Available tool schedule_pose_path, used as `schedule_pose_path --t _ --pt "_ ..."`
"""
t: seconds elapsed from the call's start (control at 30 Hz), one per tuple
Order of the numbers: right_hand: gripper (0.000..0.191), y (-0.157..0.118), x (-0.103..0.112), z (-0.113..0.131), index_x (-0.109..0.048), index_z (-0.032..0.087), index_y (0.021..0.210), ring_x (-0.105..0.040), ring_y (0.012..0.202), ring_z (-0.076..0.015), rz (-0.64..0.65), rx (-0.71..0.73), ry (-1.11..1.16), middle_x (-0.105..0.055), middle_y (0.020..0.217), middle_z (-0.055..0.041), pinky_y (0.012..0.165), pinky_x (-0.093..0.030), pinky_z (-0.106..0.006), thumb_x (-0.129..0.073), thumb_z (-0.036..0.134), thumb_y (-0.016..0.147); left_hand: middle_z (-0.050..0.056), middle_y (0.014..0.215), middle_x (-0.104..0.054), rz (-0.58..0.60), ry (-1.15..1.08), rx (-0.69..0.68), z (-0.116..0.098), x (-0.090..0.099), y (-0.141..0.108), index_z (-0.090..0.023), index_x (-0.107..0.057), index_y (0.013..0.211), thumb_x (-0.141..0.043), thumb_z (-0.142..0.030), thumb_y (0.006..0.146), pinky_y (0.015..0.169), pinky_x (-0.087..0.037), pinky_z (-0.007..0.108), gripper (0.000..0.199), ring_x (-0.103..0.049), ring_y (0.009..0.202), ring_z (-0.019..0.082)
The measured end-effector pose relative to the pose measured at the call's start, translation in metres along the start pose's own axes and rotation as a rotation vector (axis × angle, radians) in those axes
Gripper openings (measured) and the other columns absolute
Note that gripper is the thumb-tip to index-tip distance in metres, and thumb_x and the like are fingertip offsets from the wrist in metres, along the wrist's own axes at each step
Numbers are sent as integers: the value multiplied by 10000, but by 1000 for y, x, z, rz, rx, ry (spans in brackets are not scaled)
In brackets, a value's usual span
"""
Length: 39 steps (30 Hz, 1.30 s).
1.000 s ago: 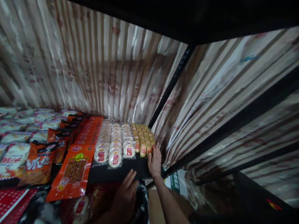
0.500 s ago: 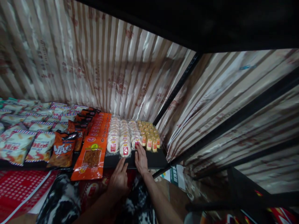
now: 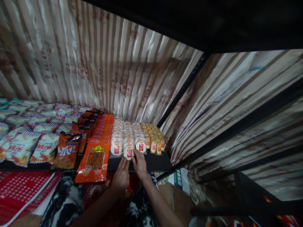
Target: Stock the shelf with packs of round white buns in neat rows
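Observation:
Round white crackers in clear packs with red labels stand in three rows on a black shelf (image 3: 151, 165). My left hand (image 3: 121, 176) has its fingers stretched forward, tips at the lower edge of the front cracker pack (image 3: 129, 152) of the middle row. At that pack's right lower side are the fingertips of my right hand (image 3: 140, 165), its fingers extended. Neither hand is wrapped round anything. The front pack of the right row (image 3: 140, 146) lies just beyond my right hand. Further right sit small yellow packs (image 3: 153, 147) with red labels.
Left of the crackers lie orange stick-snack bags (image 3: 95, 160), brown-orange snack bags (image 3: 66, 151) and several white snack bags (image 3: 22, 149). A red basket (image 3: 26, 189) is below the shelf at left. A black post (image 3: 183, 90) rises behind; striped sheeting (image 3: 118, 63) covers the wall.
My right hand has moved left from the right row's front pack to the middle row's front pack. My left hand stays at the middle pack's lower edge. The view has shifted slightly.

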State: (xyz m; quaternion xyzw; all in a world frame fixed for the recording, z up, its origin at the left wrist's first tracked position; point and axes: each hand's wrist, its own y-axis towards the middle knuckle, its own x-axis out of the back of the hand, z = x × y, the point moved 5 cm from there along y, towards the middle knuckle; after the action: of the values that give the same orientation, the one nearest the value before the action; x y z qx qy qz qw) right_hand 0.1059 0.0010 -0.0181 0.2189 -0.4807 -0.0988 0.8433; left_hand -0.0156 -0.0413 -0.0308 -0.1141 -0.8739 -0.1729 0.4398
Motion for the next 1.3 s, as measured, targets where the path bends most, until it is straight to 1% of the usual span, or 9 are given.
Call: schedule_pose_path --t 0.1,0.33,0.5,0.6,0.73,0.93,1.13,1.23,1.3 --pt "354 0 -1 -3 -572 184 1190 -539 1104 -206 -4 -3 0 -614 1164 -98 947 -462 -388 -448 257 867 213 1391 -385 -12 -5 -1 4 -5 5 15 -467 1272 -333 -51 736 1070 -345 458 556 -281 1339 281" --pt "352 4 -2 -2 -572 191 1186 -563 1075 -210 -23 11 8 -628 1143 -98 929 -474 -400 -446 238 861 183 1364 -442 -90 -3 -42 12 -17 10 -31 -490 1263 -331 -60 725 1043 -378 485 562 -302 1333 272" --pt "340 5 -1 2 -582 178 1172 -554 1086 -202 -23 -9 -2 -624 1150 -98 932 -475 -377 -437 242 872 185 1345 -466 -108 31 -63 13 -18 10 -29 -521 1234 -334 -74 728 1034 -400 466 541 -333 1317 280" --pt "334 6 1 2 -597 172 1155 -540 1108 -209 -31 -10 -11 -610 1171 -106 938 -471 -381 -430 272 884 192 1322 -490 -116 53 -74 14 -12 10 -30 -542 1210 -337 -82 739 1023 -418 454 517 -379 1290 284" --pt "321 13 7 0 -623 187 1112 -546 1098 -208 -50 6 -17 -616 1159 -100 941 -465 -386 -417 307 897 160 1288 -533 -129 82 -76 14 2 13 -92 -581 1168 -337 -96 762 1002 -440 450 474 -438 1252 262" --pt "296 40 12 -3 -638 209 1060 -569 1037 -195 -21 41 -14 -649 1066 -73 917 -470 -360 -403 286 898 135 1281 -547 -52 143 -38 15 23 26 -117 -598 1140 -349 -92 771 1008 -437 399 446 -466 1230 238" --pt "291 64 5 4 -651 181 1031 -578 982 -190 22 100 22 -658 1009 -82 882 -482 -340 -403 230 888 128 1298 -532 -9 115 -37 14 33 33 -122 -580 1151 -339 -100 793 1001 -442 397 432 -476 1220 228" --pt "286 67 -1 8 -662 192 1017 -576 974 -188 48 119 26 -657 989 -79 871 -487 -341 -410 219 884 147 1303 -521 16 102 -35 12 35 32 -109 -578 1136 -337 -81 782 1007 -432 408 429 -466 1228 238" --pt "286 66 -2 8 -664 188 1024 -565 998 -191 32 115 24 -650 1012 -88 886 -482 -345 -418 220 883 157 1311 -508 20 103 -29 12 35 31 -105 -573 1134 -334 -90 794 1015 -421 417 415 -458 1234 247"
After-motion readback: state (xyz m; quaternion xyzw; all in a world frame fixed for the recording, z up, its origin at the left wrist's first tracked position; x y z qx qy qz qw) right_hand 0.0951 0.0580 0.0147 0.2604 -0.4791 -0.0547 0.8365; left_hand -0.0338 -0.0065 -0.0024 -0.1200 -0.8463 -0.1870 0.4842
